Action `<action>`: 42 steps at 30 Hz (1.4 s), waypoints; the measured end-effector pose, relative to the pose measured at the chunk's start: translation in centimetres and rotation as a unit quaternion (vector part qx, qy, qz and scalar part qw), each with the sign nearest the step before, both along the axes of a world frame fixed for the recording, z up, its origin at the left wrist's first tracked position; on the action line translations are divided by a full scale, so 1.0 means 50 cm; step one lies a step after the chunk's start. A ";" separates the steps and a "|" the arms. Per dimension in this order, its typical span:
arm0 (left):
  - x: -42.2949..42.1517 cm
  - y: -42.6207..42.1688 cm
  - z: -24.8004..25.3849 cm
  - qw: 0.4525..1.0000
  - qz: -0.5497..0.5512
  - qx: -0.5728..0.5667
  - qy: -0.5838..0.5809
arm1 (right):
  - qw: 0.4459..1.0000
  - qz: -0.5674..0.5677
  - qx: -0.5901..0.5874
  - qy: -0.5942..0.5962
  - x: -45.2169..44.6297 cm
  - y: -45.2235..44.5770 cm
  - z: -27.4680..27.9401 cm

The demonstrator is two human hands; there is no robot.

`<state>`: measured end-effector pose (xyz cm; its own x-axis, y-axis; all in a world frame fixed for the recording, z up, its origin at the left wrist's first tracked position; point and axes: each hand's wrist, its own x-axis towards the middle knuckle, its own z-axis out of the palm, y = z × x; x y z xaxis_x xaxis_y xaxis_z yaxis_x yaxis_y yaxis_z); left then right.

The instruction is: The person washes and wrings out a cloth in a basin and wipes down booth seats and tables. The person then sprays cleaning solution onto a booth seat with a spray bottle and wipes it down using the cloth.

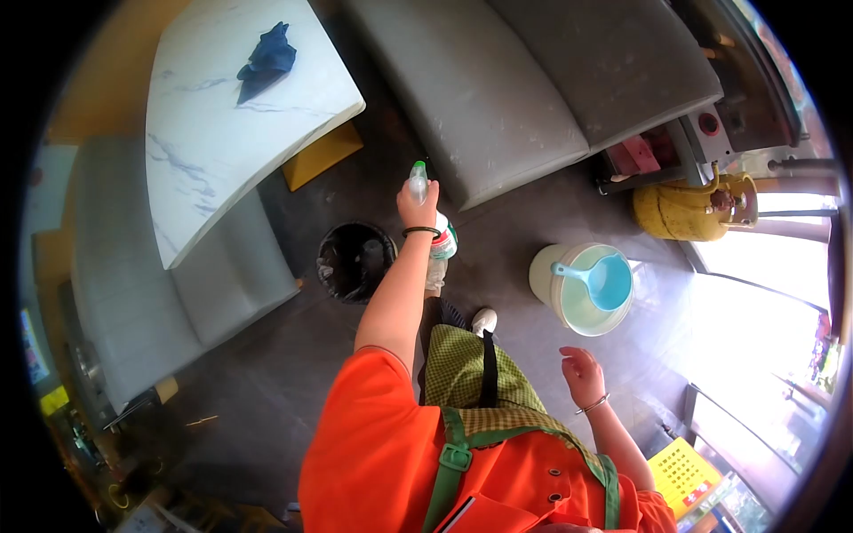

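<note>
My left hand (418, 206) reaches forward, its fingers wrapped round the neck of a spray bottle (445, 238). The bottle has a clear trigger head with a green tip, and a red, white and green label. Part of its body is hidden behind my wrist. Below and left of that hand stands a black-lined trash bin (336, 266). My right hand (583, 377) hangs at my right side with nothing in it, its fingers loosely bent and apart. Beyond it is a white bucket (544, 277) with a light blue dipper (609, 282) in it.
A crumpled dark blue cloth (268, 59) lies on the white marble-patterned table (200, 133). Grey padded seats (489, 115) run past the table, with another grey bench (204, 275) at left. A yellow gas cylinder (684, 211) lies at right, near bright glass doors. Dark floor (267, 373) surrounds me.
</note>
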<state>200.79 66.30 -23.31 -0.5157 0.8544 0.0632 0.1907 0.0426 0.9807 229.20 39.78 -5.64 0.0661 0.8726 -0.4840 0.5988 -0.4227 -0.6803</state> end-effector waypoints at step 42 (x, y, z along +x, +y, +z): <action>0.070 0.124 0.014 0.996 0.015 -0.034 0.077 | 0.999 -0.041 0.005 -0.029 0.028 -0.003 -0.007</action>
<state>204.29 72.50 -22.62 -0.5302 0.8435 0.0854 0.3359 0.1166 0.9346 230.60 39.65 -5.98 0.1658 0.8675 -0.4690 0.6004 -0.4661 -0.6499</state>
